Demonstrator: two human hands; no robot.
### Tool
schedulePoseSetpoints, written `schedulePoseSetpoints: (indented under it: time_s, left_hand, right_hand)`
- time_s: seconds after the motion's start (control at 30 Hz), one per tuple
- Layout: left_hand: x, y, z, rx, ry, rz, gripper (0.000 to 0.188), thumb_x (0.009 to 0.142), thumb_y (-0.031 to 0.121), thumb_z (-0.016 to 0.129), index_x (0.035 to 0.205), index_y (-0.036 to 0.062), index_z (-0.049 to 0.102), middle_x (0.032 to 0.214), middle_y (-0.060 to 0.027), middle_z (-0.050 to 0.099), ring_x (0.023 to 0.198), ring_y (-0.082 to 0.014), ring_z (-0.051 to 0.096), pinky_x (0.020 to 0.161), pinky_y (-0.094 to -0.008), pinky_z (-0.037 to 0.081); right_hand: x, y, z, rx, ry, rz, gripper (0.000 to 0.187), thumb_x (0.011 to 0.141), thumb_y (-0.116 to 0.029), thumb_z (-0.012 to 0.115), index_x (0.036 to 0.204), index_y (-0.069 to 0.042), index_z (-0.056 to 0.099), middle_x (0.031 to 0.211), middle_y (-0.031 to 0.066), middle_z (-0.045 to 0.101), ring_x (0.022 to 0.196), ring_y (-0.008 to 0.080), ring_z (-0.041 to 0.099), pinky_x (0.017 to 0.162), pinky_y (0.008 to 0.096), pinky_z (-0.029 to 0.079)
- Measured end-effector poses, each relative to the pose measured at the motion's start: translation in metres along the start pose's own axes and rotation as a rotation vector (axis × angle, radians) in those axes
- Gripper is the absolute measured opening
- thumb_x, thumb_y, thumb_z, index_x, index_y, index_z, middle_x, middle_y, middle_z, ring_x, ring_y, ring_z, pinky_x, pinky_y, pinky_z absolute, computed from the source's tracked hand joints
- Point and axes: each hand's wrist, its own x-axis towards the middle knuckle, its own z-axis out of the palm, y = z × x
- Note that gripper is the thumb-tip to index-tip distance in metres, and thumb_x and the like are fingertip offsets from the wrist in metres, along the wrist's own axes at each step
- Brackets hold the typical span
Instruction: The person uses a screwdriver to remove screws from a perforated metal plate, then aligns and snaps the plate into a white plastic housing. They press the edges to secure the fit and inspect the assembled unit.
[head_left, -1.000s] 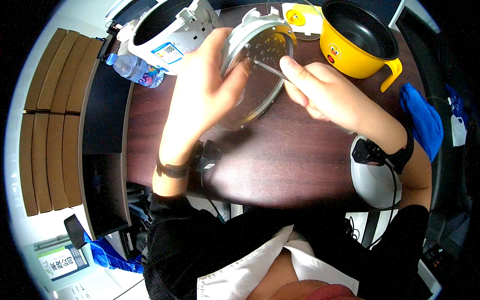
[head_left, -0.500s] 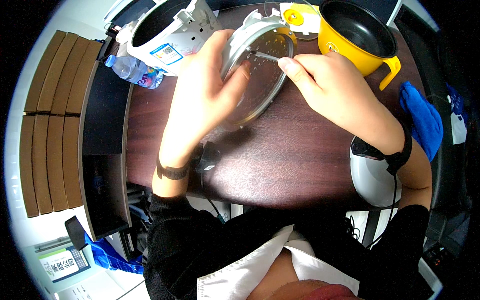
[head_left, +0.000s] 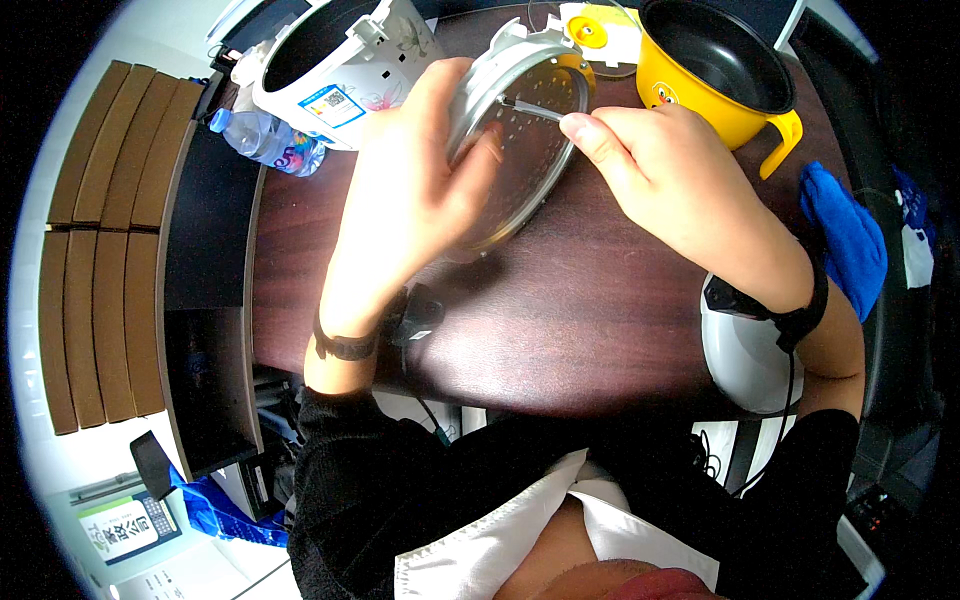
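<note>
My left hand (head_left: 425, 180) grips the left rim of a round, pale cooker lid (head_left: 540, 195), fingers behind it and thumb over its inner side. The lid is tilted above the table, and its metallic inner face carries water droplets. In my right hand (head_left: 650, 165), thumb and fingers pinch a thin white stick-like tool (head_left: 540, 111). Its darker tip points left at the upper inner rim of the lid; whether it touches is hard to tell. Behind my left hand stands a white cooker body (head_left: 385, 75) with a floral print and a blue-edged label.
A yellow pot (head_left: 690, 95) with a black inside stands at the back right. Left of the cooker body, a water bottle (head_left: 268, 143) lies tilted. A blue cloth (head_left: 842, 235) and a white rounded object (head_left: 745, 350) are at the right edge of the dark wooden table (head_left: 560, 330).
The tool and my right hand have shifted very slightly to the right. My left hand and the lid have moved a little, with the hand blurred.
</note>
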Motion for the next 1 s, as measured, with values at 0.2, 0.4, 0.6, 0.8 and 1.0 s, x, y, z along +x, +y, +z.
schedulePoseSetpoints:
  time_s: [0.2, 0.4, 0.6, 0.8, 1.0]
  left_hand:
    - [-0.001, 0.000, 0.003, 0.064, 0.035, 0.103, 0.036, 0.080, 0.009, 0.066, 0.112, -0.0037, 0.054, 0.073, -0.0163, 0.063, 0.064, -0.0203, 0.063, 0.062, -0.0330, 0.048]
    - [-0.001, 0.002, 0.003, 0.080, 0.045, 0.049, 0.032, 0.081, 0.009, 0.064, 0.109, -0.0033, 0.055, 0.071, -0.0155, 0.062, 0.063, -0.0213, 0.062, 0.060, -0.0332, 0.047]
    - [0.003, -0.003, 0.005, 0.048, 0.084, 0.083, 0.031, 0.080, 0.008, 0.063, 0.107, -0.0026, 0.054, 0.068, -0.0214, 0.062, 0.064, -0.0361, 0.066, 0.057, -0.0383, 0.051]
    - [0.006, -0.003, -0.001, -0.018, -0.031, 0.003, 0.034, 0.080, 0.009, 0.064, 0.111, -0.0021, 0.054, 0.071, -0.0215, 0.063, 0.066, -0.0329, 0.068, 0.059, -0.0362, 0.051]
    - [0.004, -0.003, -0.002, -0.029, -0.046, -0.032, 0.035, 0.084, 0.009, 0.066, 0.114, -0.0045, 0.054, 0.077, -0.0111, 0.064, 0.068, -0.0120, 0.061, 0.061, -0.0269, 0.049]
  right_hand:
    - [0.003, 0.005, -0.001, 0.055, -0.072, -0.011, 0.051, 0.097, -0.039, 0.047, 0.068, 0.000, 0.062, 0.062, 0.0231, 0.057, 0.061, 0.0411, 0.059, 0.058, 0.0483, 0.047]
    - [0.004, 0.013, 0.015, 0.672, -0.435, 0.280, 0.062, 0.100, -0.049, 0.038, 0.055, -0.006, 0.047, 0.046, 0.0080, 0.046, 0.038, 0.0209, 0.045, 0.039, 0.0355, 0.038]
    - [0.004, -0.002, 0.011, 1.346, -0.702, 0.616, 0.061, 0.099, -0.056, 0.034, 0.054, -0.014, 0.032, 0.045, -0.0038, 0.033, 0.035, 0.0079, 0.034, 0.034, 0.0253, 0.028]
    - [0.003, 0.010, 0.004, 0.180, -0.089, 0.041, 0.054, 0.096, -0.044, 0.048, 0.068, -0.001, 0.061, 0.056, 0.0197, 0.054, 0.052, 0.0365, 0.057, 0.052, 0.0454, 0.045]
    - [0.000, 0.006, -0.002, -0.090, 0.084, -0.091, 0.045, 0.093, -0.038, 0.055, 0.067, -0.003, 0.063, 0.059, 0.0192, 0.058, 0.058, 0.0394, 0.060, 0.054, 0.0467, 0.047]
